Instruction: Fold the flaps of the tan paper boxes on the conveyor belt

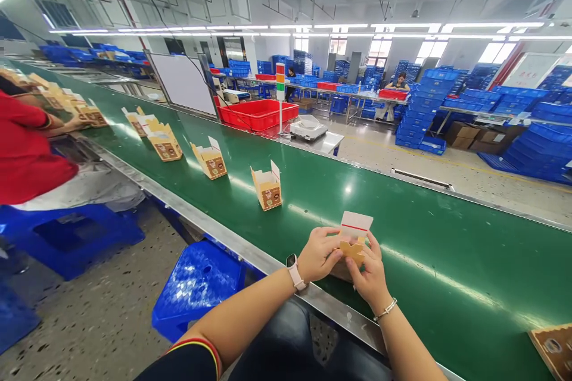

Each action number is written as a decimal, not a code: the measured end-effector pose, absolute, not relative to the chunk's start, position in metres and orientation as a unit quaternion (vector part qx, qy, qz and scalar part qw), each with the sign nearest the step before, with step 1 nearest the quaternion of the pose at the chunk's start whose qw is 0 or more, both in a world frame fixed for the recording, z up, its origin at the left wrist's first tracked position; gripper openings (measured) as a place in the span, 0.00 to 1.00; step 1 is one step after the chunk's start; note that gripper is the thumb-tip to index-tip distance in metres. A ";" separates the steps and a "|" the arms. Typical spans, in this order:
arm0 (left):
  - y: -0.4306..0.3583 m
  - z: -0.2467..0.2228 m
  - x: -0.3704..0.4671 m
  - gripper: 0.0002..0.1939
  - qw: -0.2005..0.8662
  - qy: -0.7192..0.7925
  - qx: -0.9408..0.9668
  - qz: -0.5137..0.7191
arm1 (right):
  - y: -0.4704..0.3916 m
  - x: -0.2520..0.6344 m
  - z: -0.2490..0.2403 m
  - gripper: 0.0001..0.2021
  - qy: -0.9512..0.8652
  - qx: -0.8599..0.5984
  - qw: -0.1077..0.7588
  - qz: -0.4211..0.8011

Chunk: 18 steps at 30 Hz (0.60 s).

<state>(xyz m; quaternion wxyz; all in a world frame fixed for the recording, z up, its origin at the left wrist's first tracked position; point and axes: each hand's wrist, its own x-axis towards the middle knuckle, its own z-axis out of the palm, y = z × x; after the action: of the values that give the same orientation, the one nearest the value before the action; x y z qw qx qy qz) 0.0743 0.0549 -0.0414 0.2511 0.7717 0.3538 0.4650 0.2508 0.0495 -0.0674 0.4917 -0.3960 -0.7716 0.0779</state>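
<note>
Both my hands grip a small carton [352, 250] with its white lid flap standing up, a red line across it. My left hand [319, 253], wearing a watch at the wrist, closes on the carton's left side. On the opposite side my right hand [370, 271], with a bracelet, has its thumb on the tan front flaps. The carton's lower part is largely hidden behind my hands. Closest to it on the green conveyor belt [429, 220] stands an open brown carton [270, 195] with printed figures; another open carton [212, 165] is farther left.
More open cartons [166, 146] line the belt leftward, where a person in a red shirt [31, 143] handles some. A flat brown carton [554, 348] lies at lower right. A blue stool [199, 283] is beside me. Beyond the belt are a red bin [259, 114] and a scale [308, 127].
</note>
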 end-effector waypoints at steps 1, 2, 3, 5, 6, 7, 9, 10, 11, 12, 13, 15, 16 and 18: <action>0.055 -0.039 0.076 0.18 0.249 0.359 0.777 0.454 | 0.049 0.249 -0.065 0.14 -0.765 -0.394 0.501 0.097; 0.055 -0.037 0.079 0.17 0.250 0.362 0.780 0.445 | 0.048 0.248 -0.064 0.16 -0.750 -0.396 0.515 0.120; 0.054 -0.035 0.082 0.16 0.256 0.364 0.782 0.436 | 0.046 0.246 -0.063 0.18 -0.728 -0.405 0.533 0.146; 0.053 -0.034 0.089 0.15 0.275 0.365 0.780 0.427 | 0.042 0.242 -0.063 0.21 -0.656 -0.440 0.582 0.192; 0.052 -0.035 0.093 0.15 0.290 0.364 0.774 0.430 | 0.040 0.240 -0.063 0.21 -0.610 -0.462 0.610 0.206; 0.052 -0.037 0.096 0.16 0.309 0.364 0.760 0.441 | 0.038 0.239 -0.063 0.21 -0.566 -0.483 0.633 0.214; 0.053 -0.040 0.103 0.13 0.360 0.384 0.697 0.486 | 0.038 0.238 -0.065 0.19 -0.496 -0.516 0.660 0.228; 0.055 -0.042 0.106 0.09 0.393 0.405 0.648 0.512 | 0.039 0.239 -0.065 0.17 -0.471 -0.530 0.663 0.242; 0.058 -0.043 0.108 0.08 0.434 0.425 0.593 0.528 | 0.040 0.240 -0.065 0.15 -0.452 -0.542 0.658 0.265; 0.061 -0.043 0.110 0.13 0.488 0.437 0.542 0.526 | 0.041 0.242 -0.065 0.16 -0.435 -0.552 0.648 0.294; 0.065 -0.042 0.112 0.19 0.555 0.436 0.501 0.502 | 0.042 0.244 -0.063 0.17 -0.417 -0.561 0.638 0.323; 0.074 -0.040 0.113 0.24 0.695 0.391 0.454 0.398 | 0.041 0.249 -0.059 0.23 -0.386 -0.575 0.619 0.370; 0.079 -0.038 0.114 0.23 0.747 0.359 0.445 0.340 | 0.040 0.252 -0.055 0.25 -0.375 -0.577 0.611 0.390; 0.087 -0.037 0.116 0.22 0.800 0.312 0.438 0.266 | 0.037 0.256 -0.048 0.27 -0.363 -0.575 0.592 0.433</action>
<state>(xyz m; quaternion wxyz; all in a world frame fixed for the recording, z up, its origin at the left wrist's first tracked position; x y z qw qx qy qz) 0.1162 0.0871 -0.0366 0.8000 0.4377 0.3123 0.2663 0.2556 0.0366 -0.0478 0.5916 -0.5750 -0.3626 0.4335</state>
